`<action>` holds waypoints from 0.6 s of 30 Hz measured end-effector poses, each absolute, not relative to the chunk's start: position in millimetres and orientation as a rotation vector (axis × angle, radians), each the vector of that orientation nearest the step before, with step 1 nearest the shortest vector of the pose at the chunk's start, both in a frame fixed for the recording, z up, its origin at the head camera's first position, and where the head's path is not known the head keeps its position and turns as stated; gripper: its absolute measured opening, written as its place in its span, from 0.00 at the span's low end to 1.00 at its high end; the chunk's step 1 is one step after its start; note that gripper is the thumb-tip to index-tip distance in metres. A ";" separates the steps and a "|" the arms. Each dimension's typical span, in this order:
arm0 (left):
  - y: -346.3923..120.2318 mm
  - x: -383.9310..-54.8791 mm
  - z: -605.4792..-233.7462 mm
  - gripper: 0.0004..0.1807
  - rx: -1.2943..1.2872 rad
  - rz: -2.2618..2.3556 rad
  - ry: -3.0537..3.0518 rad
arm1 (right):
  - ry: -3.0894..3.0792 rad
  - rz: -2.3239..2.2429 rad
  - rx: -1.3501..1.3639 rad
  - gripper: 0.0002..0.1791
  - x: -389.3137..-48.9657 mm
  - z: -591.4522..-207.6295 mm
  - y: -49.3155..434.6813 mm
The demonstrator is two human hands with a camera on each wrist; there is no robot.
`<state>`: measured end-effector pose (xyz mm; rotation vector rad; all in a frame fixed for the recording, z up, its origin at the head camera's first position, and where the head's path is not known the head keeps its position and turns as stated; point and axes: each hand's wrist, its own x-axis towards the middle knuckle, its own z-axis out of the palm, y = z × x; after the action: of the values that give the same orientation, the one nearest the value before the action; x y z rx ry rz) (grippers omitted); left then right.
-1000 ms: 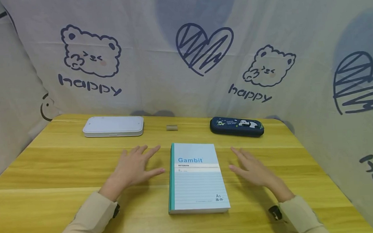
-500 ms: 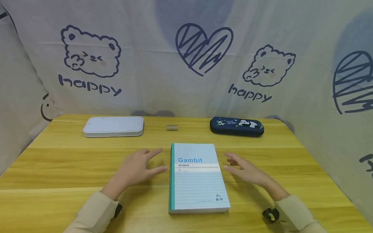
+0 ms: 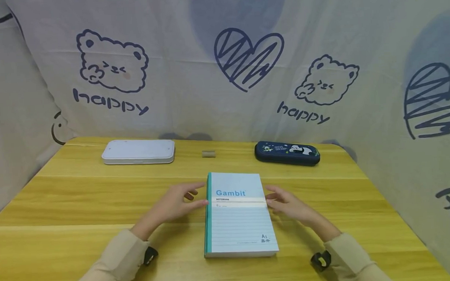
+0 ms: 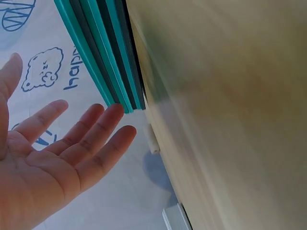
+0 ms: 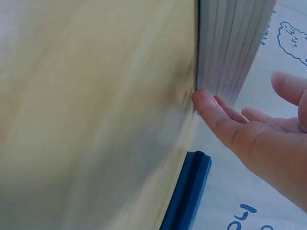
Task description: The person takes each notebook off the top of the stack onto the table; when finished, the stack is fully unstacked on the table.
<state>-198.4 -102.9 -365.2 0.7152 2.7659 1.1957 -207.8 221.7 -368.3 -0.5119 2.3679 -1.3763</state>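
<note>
A stack of notebooks [image 3: 240, 225] lies mid-table in the head view, its top cover pale blue and marked Gambit. Teal and dark spines [image 4: 103, 52] face the left hand, several layered together in the left wrist view. My left hand [image 3: 175, 204] is beside that spine side, thumb and forefinger tips right at the edge, other fingers loosely bent. At the opposite side my right hand [image 3: 292, 205] has its fingertips close to the page edges [image 5: 232, 43]. Both hands are relaxed, with nothing gripped between thumb and fingers.
Along the table's back edge are a white flat case [image 3: 138, 152], a small greyish-brown cylinder [image 3: 208, 154] and a navy pencil case [image 3: 287, 153] with a panda print. A pale printed curtain [image 3: 184, 75] hangs behind the wooden table [image 3: 80, 201].
Both hands have moved inward, left hand to the right and right hand to the left, up to the sides of the notebook stack. Their spread fingers have drawn in. The stack stays put.
</note>
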 end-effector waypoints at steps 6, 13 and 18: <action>-97.1 -199.1 -365.6 0.34 0.748 1.201 2.707 | 2.313 -1.392 -0.504 0.27 -208.5 -371.5 220.3; -91.9 -196.7 -363.8 0.39 0.786 1.223 2.646 | 2.260 -1.398 -0.529 0.28 -209.1 -372.0 221.0; -89.0 -198.4 -365.5 0.38 0.791 1.217 2.606 | 2.242 -1.393 -0.538 0.28 -209.7 -372.5 222.1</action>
<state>-198.4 -89.0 -365.5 0.7914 2.6058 1.2174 -209.7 222.1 -372.5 -0.5383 2.2420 -1.3929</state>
